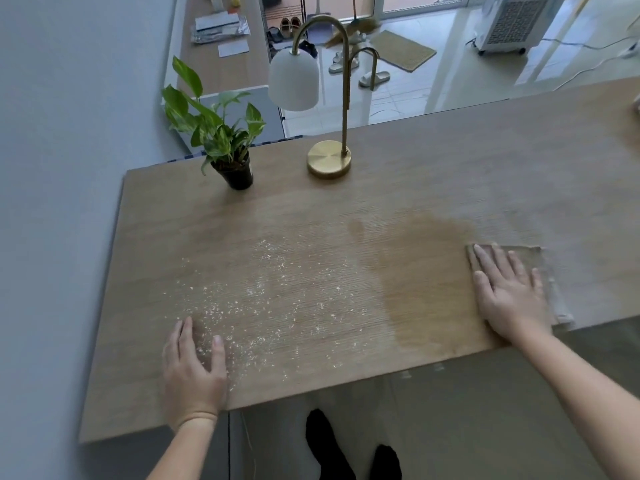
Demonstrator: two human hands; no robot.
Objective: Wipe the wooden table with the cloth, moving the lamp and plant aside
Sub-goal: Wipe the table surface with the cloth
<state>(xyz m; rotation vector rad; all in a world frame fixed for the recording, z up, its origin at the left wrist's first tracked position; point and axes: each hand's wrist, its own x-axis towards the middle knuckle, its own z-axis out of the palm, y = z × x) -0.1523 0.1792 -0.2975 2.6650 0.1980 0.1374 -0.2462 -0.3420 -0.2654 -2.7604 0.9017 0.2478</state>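
The right hand (pixel 509 289) presses flat, fingers spread, on the cloth (pixel 550 289) to wipe; right of the crumbs (pixel 263 299), the left hand (pixel 194 365) braces open on the table (pixel 450 174).

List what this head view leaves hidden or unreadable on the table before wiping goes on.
- Cloth: mostly under the right hand, so its full shape is hidden.
- Table: its right end runs past the frame edge.
- An object at the far right edge is cut off; unidentifiable.
- White specks: too small to identify.
- Table under the left hand: covered by the palm.
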